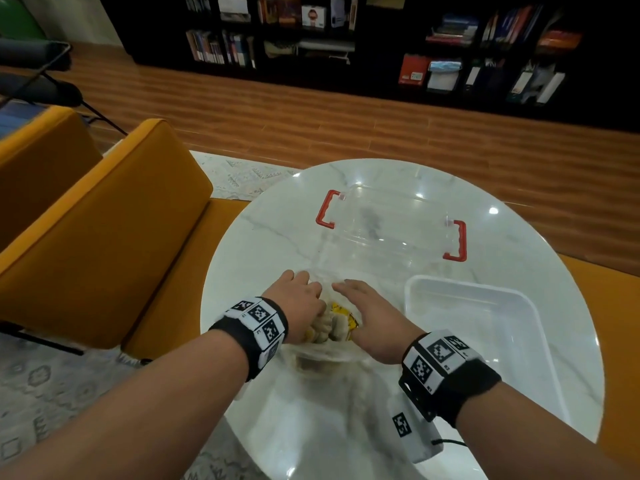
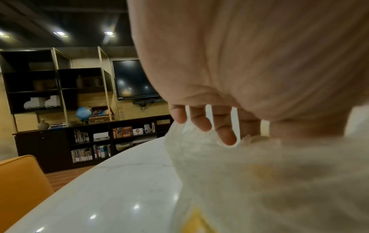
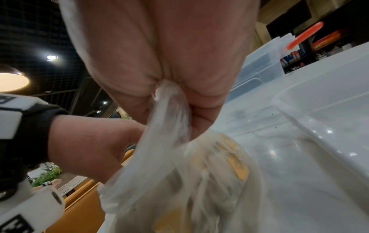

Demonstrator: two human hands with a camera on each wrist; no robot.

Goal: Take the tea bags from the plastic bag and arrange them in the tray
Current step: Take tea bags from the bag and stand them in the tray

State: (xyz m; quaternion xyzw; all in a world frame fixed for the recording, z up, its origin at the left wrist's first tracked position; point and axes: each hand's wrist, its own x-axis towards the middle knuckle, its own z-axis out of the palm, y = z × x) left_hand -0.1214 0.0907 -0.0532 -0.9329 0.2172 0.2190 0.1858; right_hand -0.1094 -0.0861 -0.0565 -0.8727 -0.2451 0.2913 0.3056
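Observation:
A thin clear plastic bag (image 1: 322, 355) lies on the round marble table (image 1: 270, 223), with tan and yellow tea bags (image 1: 334, 323) bunched inside. My left hand (image 1: 304, 292) grips the bag's left edge; its curled fingers (image 2: 201, 121) hook over the film (image 2: 199, 149). My right hand (image 1: 360, 296) holds the right edge, and in the right wrist view a fold of the bag (image 3: 169, 110) is pinched in the right hand (image 3: 169, 71). The white translucent tray (image 1: 540, 327) sits just right of my right hand, with nothing visible inside it.
A clear storage box (image 1: 391, 223) with red handles stands behind the bag, and it also shows beyond the tray rim (image 3: 319, 102) as the box (image 3: 259, 66). Orange chairs (image 1: 104, 220) stand left of the table. Dark bookshelves (image 1: 346, 36) line the far wall.

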